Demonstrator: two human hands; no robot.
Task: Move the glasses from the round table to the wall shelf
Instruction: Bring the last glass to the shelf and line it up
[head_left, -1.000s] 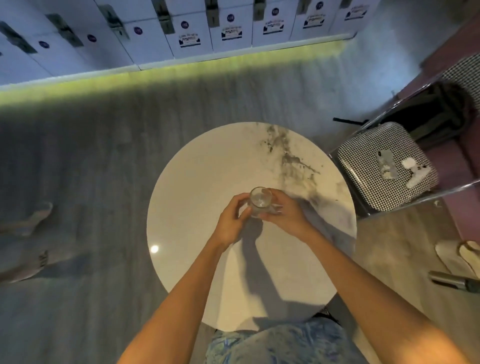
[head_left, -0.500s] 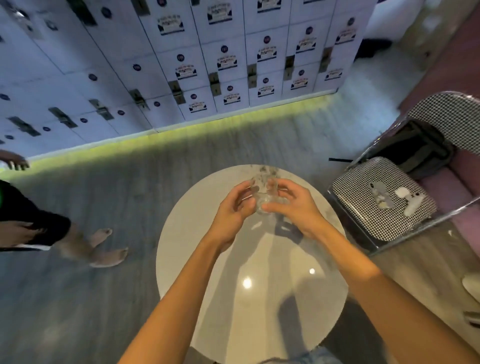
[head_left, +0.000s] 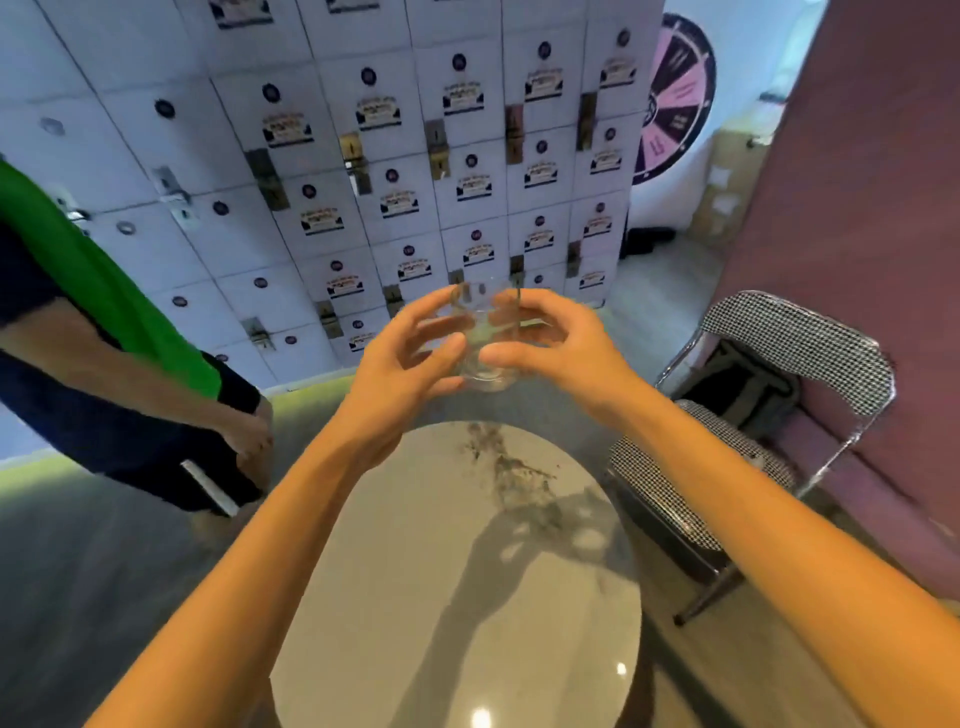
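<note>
A clear drinking glass (head_left: 485, 338) is held upright in the air between both my hands, well above the far edge of the round marble table (head_left: 415, 597). My left hand (head_left: 400, 364) grips its left side with thumb and fingertips. My right hand (head_left: 556, 345) grips its right side the same way. The glass looks empty. No other glass shows on the table top. No wall shelf is in view.
A wall of white lockers (head_left: 405, 171) stands ahead. Another person in dark and green clothes (head_left: 104, 353) stands close at the left. A checked folding chair (head_left: 737, 431) sits right of the table, beside a purple wall (head_left: 872, 208). A pink prize wheel (head_left: 675, 98) hangs far right.
Both hands have lifted the glass off the table and raised it. My view has tilted up from the table toward the lockers, and the person at the left has come closer.
</note>
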